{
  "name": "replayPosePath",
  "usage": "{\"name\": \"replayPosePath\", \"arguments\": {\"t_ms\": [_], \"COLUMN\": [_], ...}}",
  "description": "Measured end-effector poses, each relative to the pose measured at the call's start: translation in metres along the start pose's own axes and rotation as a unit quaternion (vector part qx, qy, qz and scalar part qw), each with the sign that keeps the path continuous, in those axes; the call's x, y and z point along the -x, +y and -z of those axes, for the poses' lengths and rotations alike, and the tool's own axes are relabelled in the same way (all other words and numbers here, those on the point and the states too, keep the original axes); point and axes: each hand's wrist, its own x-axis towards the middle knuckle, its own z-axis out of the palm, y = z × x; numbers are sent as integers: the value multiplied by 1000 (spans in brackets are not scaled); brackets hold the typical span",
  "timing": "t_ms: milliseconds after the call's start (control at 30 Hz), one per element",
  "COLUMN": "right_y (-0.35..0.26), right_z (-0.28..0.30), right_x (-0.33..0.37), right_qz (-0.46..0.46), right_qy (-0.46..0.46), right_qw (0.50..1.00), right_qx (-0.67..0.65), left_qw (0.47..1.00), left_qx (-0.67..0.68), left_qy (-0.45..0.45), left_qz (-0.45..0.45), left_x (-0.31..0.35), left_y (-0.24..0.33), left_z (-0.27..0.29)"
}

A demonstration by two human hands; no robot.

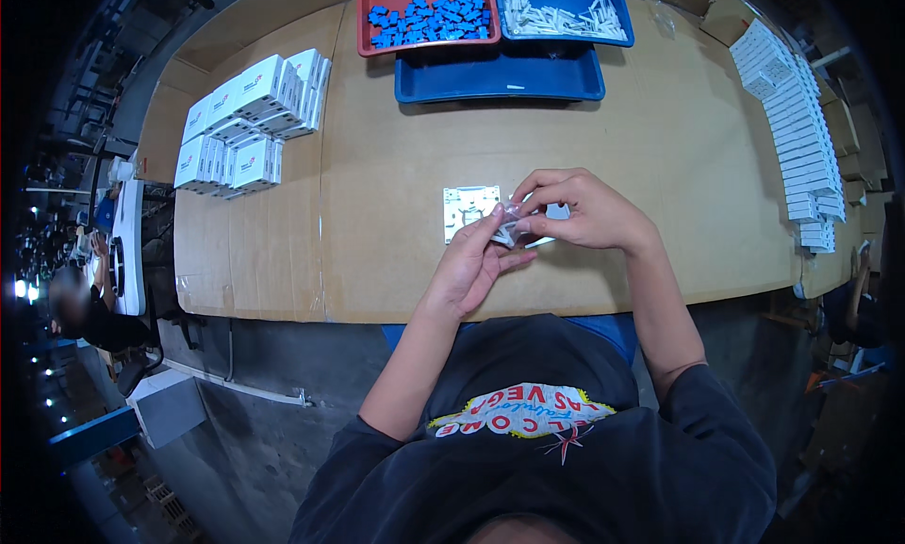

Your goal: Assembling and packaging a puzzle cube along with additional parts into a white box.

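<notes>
My left hand (468, 269) and my right hand (596, 212) meet over the cardboard-covered table (396, 252), close to its near edge. Between their fingertips is a small clear plastic bag (509, 229), with whitish pieces that seem to be inside it. The left thumb presses on the bag from the left, while the right thumb and fingers pinch its upper right side. Just behind the hands lies a flat white square plate (459, 209) with cutouts, partly covered by the left fingers. Another pale, shiny piece (558, 211) shows beneath the right hand; its kind is hidden.
At the far side stand a red tray (362, 21) of blue plastic parts, a blue tray (617, 41) of white sticks, and a nearer blue tray (500, 90). White boxes (256, 162) are stacked at left, white blocks (799, 143) at right. Other people sit beyond both sides.
</notes>
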Motion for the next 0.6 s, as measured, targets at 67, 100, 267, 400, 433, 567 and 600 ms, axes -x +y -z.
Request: {"name": "replayPosePath", "arguments": {"t_ms": [67, 100, 267, 400, 433, 567, 600], "right_y": [2, 3, 1, 0, 2, 5, 5], "right_z": [1, 4, 8, 7, 6, -11, -15], "right_x": [0, -1, 0, 2, 2, 3, 2], "right_qz": [-15, -28, -62, -148, -147, -112, -89], "right_qy": [-13, -24, 15, 14, 15, 89, 137], "right_qw": [1000, 999, 995, 986, 986, 979, 968], "right_qx": [-14, -25, -76, -80, -81, -147, -191], "left_qw": [1000, 1000, 945, 932, 931, 912, 903], "left_qx": [-15, -16, -299, -322, -324, -367, -379], "left_qy": [19, 17, 10, 29, 29, 72, 85], "left_qz": [-14, -14, -132, -165, -165, -168, -183], "left_x": [-1, -1, 1, 1, 1, 5, 5], "left_y": [-2, 1, 5, 2, 2, 1, 4], "left_z": [2, -1, -8, -1, 2, -1, -5]}}
